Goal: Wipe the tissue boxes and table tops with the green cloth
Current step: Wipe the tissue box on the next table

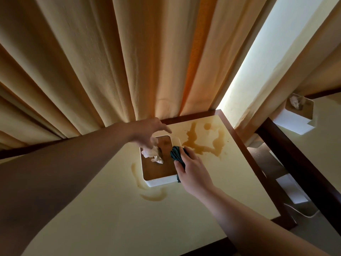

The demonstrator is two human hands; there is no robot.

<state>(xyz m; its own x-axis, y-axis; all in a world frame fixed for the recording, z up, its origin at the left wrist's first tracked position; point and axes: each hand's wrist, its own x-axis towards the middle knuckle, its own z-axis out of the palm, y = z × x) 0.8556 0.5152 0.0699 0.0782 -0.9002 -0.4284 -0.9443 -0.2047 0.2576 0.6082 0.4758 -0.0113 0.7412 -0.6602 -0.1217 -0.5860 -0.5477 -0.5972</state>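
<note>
A white tissue box (160,182) with a brown wooden lid stands on a cream table top (114,209); a crumpled white tissue (154,156) sticks out of the lid. My right hand (191,170) grips a dark green cloth (177,153) and holds it against the box's right side. My left hand (149,132) hovers over the far end of the box with fingers spread, its fingertips near the tissue. Brown liquid stains (204,145) lie on the table beyond the box, and another brown stain (153,197) curves at its near side.
Tan curtains (110,61) hang close behind the table. The table has a dark wooden rim (245,148). A second white tissue box (297,115) sits on a neighbouring table at the right, with a gap between the two tables.
</note>
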